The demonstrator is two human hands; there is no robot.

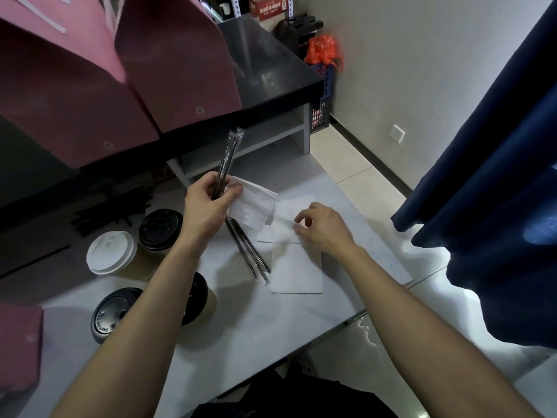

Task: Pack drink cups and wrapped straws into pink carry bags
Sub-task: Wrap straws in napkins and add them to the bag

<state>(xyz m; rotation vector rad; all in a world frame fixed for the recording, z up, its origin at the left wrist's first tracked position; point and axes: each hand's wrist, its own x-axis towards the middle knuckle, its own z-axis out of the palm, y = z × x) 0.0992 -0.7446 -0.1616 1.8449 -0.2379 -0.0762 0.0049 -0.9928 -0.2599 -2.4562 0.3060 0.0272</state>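
Observation:
My left hand (208, 203) grips two wrapped black straws (229, 155) upright together with a folded white napkin (254, 205). My right hand (322, 227) rests on a stack of white napkins (297, 270), its fingertips pinching at the top sheet. Two more wrapped straws (251, 257) lie on the white table just left of the napkins. Several lidded cups stand at the left: one with a white lid (110, 251), one with a black lid (161, 224), another black-lidded one (113, 313), and one partly hidden under my left forearm (200, 297). Two pink carry bags (90, 86) stand on the dark counter behind.
A heap of black wrapped straws (111, 212) lies at the back left. Another pink bag (18, 348) sits at the left edge. The white table (256, 327) ends close on the right, above tiled floor. A dark blue curtain (497, 176) hangs at the right.

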